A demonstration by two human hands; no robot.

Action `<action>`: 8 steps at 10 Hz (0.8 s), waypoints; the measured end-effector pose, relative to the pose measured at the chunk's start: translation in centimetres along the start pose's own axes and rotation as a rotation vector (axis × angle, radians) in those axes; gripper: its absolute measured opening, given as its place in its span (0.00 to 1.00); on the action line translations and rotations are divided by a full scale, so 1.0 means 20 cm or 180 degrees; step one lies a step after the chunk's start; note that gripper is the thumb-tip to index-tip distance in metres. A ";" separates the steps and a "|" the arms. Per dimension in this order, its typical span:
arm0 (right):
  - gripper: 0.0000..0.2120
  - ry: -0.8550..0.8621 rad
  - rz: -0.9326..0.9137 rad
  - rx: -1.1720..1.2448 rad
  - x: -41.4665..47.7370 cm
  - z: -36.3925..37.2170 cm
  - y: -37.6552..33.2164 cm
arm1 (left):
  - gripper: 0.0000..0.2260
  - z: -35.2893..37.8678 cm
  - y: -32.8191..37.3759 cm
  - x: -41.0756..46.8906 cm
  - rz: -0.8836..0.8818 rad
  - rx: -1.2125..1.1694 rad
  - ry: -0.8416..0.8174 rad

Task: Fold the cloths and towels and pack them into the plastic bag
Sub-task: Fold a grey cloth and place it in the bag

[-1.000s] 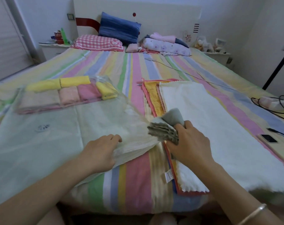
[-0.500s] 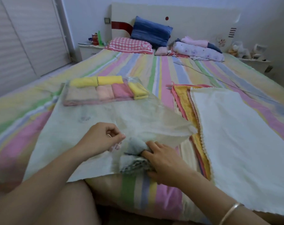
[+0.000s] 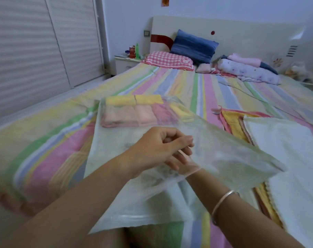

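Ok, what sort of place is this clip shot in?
Most likely a bedroom in a home: a wide striped bed, a headboard with pillows leaning against it, and a nightstand at the bed's far corner.

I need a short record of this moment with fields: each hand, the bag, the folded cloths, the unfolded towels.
bag: lies on the bed, mouth toward the person
left hand: pinches the bag's top layer, holding its mouth up
right hand: inside the bag, seen through plastic; grip unclear
folded cloths: a row inside the bag's far end
towels: stacked flat right of the bag, white on top
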State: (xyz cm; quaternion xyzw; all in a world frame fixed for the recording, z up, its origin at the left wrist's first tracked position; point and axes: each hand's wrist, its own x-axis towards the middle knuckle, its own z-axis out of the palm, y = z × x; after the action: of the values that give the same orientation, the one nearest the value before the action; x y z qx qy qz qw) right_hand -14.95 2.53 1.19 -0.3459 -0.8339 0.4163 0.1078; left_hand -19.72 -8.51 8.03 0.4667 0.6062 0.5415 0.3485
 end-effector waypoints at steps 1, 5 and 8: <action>0.15 0.0177 0.0056 -0.0200 0.20 0.11 -0.08 | 0.08 -0.23 -0.10 0.03 0.0098 0.0056 0.0817; 0.14 0.0391 -0.0297 -0.0441 0.75 0.49 -0.35 | 0.04 -1.07 -0.98 0.13 -0.0822 0.0225 0.3222; 0.07 0.1249 -0.0411 0.1657 0.96 0.50 -0.33 | 0.24 -1.16 -0.90 0.43 -0.1376 -0.0784 0.2481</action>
State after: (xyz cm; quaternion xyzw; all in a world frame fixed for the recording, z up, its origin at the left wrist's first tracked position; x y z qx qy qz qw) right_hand -36.94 6.35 -2.06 -0.3269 -0.6830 0.5331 0.3773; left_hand -47.35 -7.58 -5.04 0.0464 0.7066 0.6595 0.2524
